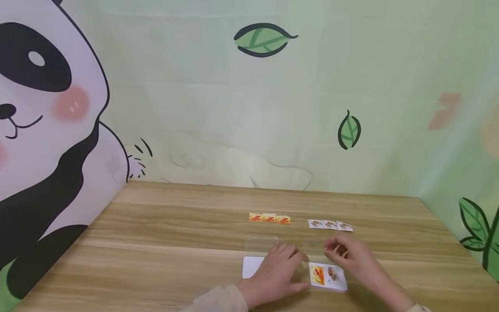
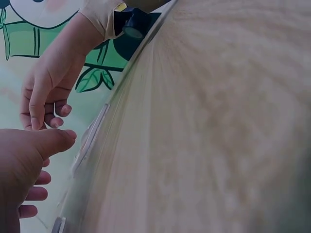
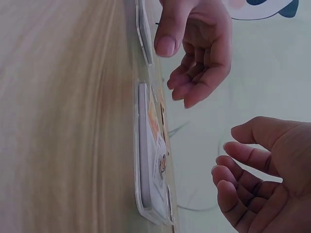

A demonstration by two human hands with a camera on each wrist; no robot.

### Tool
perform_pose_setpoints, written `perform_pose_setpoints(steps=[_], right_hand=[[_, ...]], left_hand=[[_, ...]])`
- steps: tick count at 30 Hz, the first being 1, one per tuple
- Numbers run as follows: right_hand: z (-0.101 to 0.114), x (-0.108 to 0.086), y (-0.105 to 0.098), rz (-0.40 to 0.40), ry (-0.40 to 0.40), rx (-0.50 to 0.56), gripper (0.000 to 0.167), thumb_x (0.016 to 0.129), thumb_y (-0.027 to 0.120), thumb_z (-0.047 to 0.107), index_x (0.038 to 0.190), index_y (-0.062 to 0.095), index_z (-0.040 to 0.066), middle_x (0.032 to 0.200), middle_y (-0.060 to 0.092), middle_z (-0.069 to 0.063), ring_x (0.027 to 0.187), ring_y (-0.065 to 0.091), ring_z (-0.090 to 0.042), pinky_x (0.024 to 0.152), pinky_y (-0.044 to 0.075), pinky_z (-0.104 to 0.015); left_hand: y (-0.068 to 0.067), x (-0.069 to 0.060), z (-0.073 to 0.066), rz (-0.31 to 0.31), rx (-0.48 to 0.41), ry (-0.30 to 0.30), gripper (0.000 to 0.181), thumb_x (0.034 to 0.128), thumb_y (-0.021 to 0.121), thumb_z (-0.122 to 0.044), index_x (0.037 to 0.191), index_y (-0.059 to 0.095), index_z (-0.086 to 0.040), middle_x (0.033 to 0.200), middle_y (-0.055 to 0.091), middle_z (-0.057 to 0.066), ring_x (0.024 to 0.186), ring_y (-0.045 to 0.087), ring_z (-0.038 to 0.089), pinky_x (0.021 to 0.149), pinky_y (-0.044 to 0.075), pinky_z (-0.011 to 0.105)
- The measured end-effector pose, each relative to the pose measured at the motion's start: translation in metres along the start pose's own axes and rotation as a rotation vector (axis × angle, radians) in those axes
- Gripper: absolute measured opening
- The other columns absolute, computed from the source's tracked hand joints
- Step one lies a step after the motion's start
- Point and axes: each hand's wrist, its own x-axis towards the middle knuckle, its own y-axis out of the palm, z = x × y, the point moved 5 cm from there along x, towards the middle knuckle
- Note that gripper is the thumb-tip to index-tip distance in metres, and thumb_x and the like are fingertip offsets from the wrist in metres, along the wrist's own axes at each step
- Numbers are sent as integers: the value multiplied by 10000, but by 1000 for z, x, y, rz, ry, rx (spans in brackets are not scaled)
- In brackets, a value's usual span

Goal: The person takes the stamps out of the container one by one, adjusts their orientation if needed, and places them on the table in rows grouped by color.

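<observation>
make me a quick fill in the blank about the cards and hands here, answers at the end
1. The yellow-and-red cards lie in a row of ____.
2. In the head view, the row of white picture cards lies to the ____ of that row.
3. The hand partly hiding the plain white card is the person's ____ one.
4. The large cartoon animal on the backdrop is a ____.

Missing words: three; right; left; panda
</observation>
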Motion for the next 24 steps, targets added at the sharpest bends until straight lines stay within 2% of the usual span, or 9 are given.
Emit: perform_pose_setpoints(steps=[4,7,11,17,24], right_hand=[[3,0,4,57,-32,-1,88,846,699,99,915,661,60,836,652,30,690,506,53,590,473,-188],[3,-2,7,98,-27,-8,119,844,704,118,934,656,56,864,650,15,698,502,47,600,469,-187],[3,-4,12,140,-13,-2,143,838,712,132,942,652,54,885,630,-4,711,502,36,611,470,-188],[6,-5,17,190,-35,-5,124,835,712,133,918,642,73,880,614,-4,717,504,36,605,467,-186],[2,-7,22,235,0,-9,98,839,702,132,891,625,101,863,598,17,714,495,36,606,460,-180]], left_hand=[[4,3,-1,5,-12,-15,465,809,697,-521,1141,613,-206,1084,587,-77,1091,535,100,1005,444,356],[7,5,-2,13,-18,-27,472,801,704,-525,1134,617,-201,1069,584,-80,1073,533,96,980,439,314],[11,7,-2,31,-43,-58,477,794,714,-521,1129,619,-197,1068,581,-78,1075,534,108,990,434,321],[15,8,0,57,-89,-102,472,777,740,-503,1110,624,-190,1050,578,-72,1057,532,117,991,425,311],[18,8,0,42,-82,-110,475,765,739,-523,1093,638,-194,1023,564,-73,1006,511,103,884,415,255]])
